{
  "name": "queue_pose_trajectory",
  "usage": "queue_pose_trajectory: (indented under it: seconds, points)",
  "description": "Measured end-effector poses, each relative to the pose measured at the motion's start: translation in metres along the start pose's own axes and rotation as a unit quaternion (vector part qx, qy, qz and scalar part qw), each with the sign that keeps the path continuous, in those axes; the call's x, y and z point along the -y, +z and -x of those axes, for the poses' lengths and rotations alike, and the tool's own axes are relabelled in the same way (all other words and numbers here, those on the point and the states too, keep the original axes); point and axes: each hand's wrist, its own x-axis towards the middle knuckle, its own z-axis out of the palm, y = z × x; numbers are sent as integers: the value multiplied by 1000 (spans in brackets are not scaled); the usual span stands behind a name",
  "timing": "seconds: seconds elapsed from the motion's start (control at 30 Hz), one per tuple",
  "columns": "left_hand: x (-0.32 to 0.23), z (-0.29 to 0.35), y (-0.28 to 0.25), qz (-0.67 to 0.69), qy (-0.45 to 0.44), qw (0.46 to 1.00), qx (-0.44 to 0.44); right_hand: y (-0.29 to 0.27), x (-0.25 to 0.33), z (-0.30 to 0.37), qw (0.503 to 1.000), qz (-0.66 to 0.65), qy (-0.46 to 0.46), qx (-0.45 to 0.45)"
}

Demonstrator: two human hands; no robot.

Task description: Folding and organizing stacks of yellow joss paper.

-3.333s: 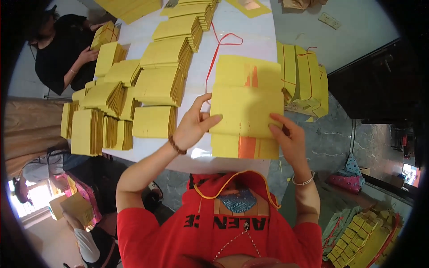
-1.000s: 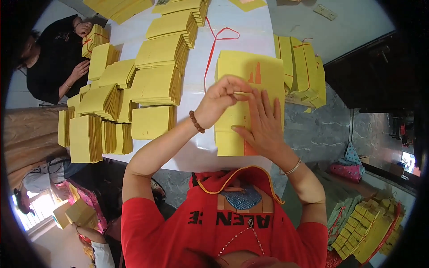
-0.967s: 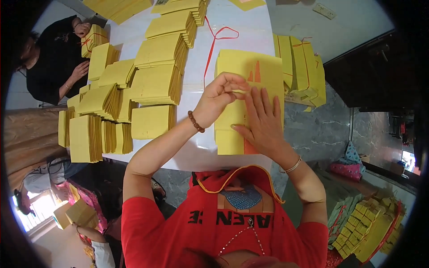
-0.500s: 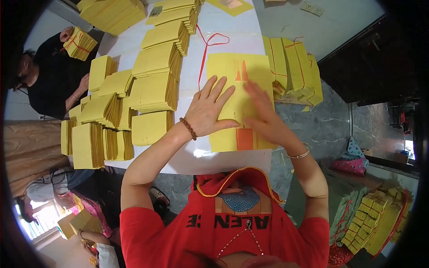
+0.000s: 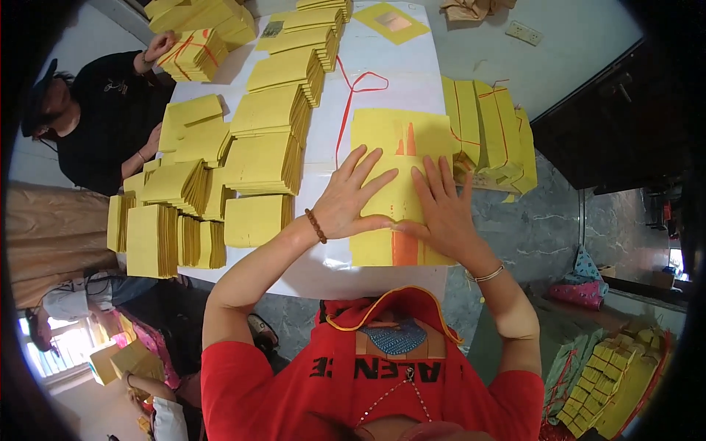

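Head view: the left hand (image 5: 346, 206) and right hand (image 5: 450, 220) lie palm down on a folded yellow paper (image 5: 401, 195), which rests near the front right corner of a white surface (image 5: 408, 73). The left fingers are spread across the paper's left part; the right fingers are spread over its right part, the little finger reaching to the right edge. The thumbs point toward each other, their tips nearly meeting at the middle. Neither hand pinches anything. A fold line crosses the paper above the hands, with an orange spiked print (image 5: 409, 140) beyond it and an orange block (image 5: 404, 248) on the near part.

A brown bead bracelet (image 5: 316, 226) circles the left wrist, a pale bangle (image 5: 485, 274) the right. Beyond the left hand, a looped red cord (image 5: 343, 125) lies on the surface. Left of it stand rows of folded yellow paper stacks (image 5: 261, 162). At the far end lies a yellow sheet with a pale rectangle (image 5: 393, 22).

Across the left side, a person in a black top (image 5: 110, 117) has a hand at a red-tied yellow bundle (image 5: 193, 55). More tied yellow bundles (image 5: 491, 132) stand just beyond the right edge.
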Motion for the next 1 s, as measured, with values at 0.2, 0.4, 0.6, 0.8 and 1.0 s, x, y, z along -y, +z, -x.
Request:
queue_pose_trajectory:
  seconds: [0.2, 0.4, 0.6, 0.8, 1.0]
  points:
    - [-19, -6, -32, -69, 71, 995, 13, 2, -4, 2, 1000, 4, 5, 5]
    - [-43, -14, -26, -143, 109, 980, 89, -9, -46, 0, 871, -488, 20, 50]
    - [-72, -17, 1, -328, 74, 941, 45, -31, -60, 21, 695, -686, 206, -67]
    - [-51, -28, -6, -161, -29, 986, 42, -15, -37, 46, 727, -659, 182, -63]
    - [-3, 64, -105, 2, -159, 973, -169, -20, -33, 53, 870, -483, 76, -56]
